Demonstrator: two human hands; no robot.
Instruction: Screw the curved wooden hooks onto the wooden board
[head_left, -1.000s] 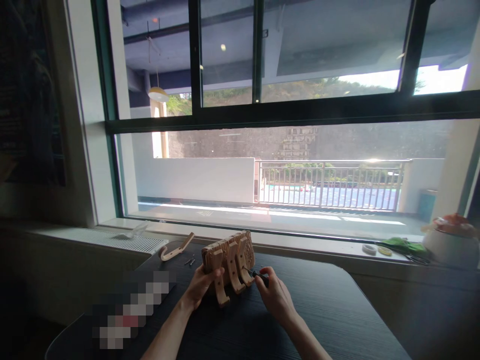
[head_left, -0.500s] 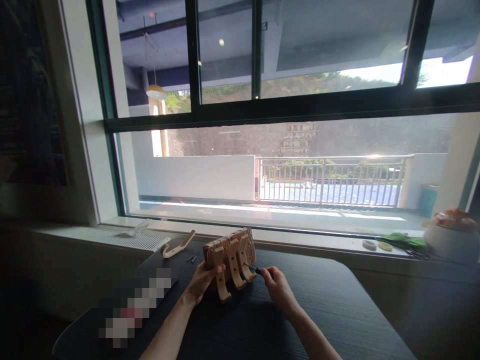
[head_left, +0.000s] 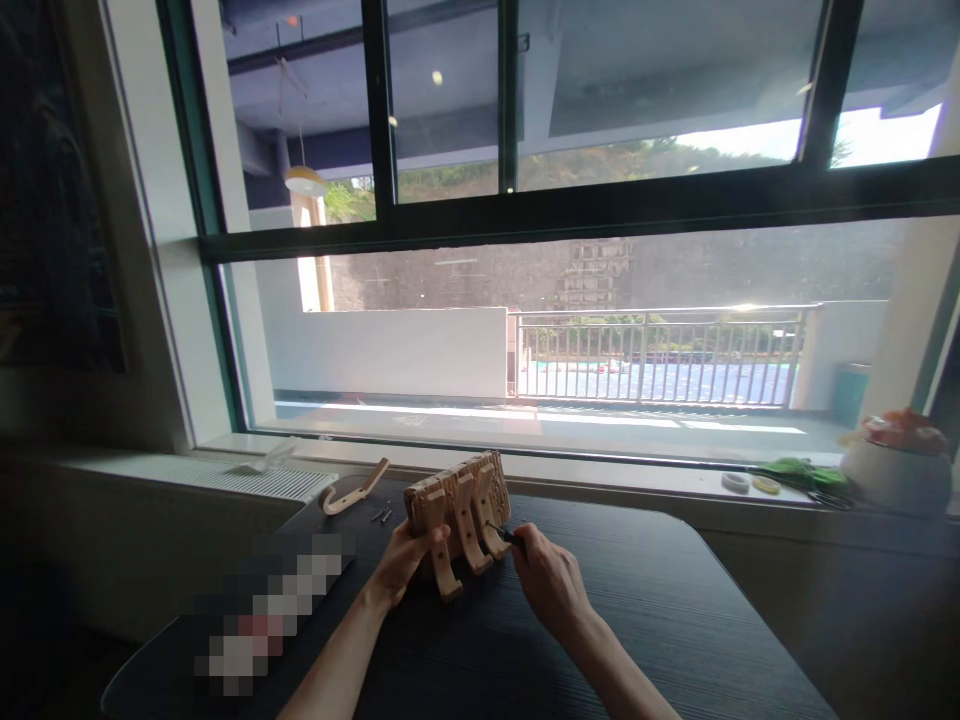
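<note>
A wooden hook rack (head_left: 459,500) with three hooks stands on edge on the dark table (head_left: 675,620). My left hand (head_left: 401,565) grips its left end, thumb over the front. My right hand (head_left: 546,580) is closed on a small black screwdriver (head_left: 507,537) whose tip meets the rightmost hook. A loose wooden hook (head_left: 351,492) lies at the table's far left corner, with a few small dark screws (head_left: 382,515) beside it.
A window sill runs behind the table; on it lie a clear plastic wrapper (head_left: 262,460), tape rolls (head_left: 750,484), green items (head_left: 806,472) and a white bowl-shaped object (head_left: 896,470). A blurred patch (head_left: 266,610) covers the table's left side. A large window fills the wall ahead.
My right hand drew back slightly from the rack, then returned to the rightmost hook with the screwdriver. My left hand kept its grip. The view shifted a little.
</note>
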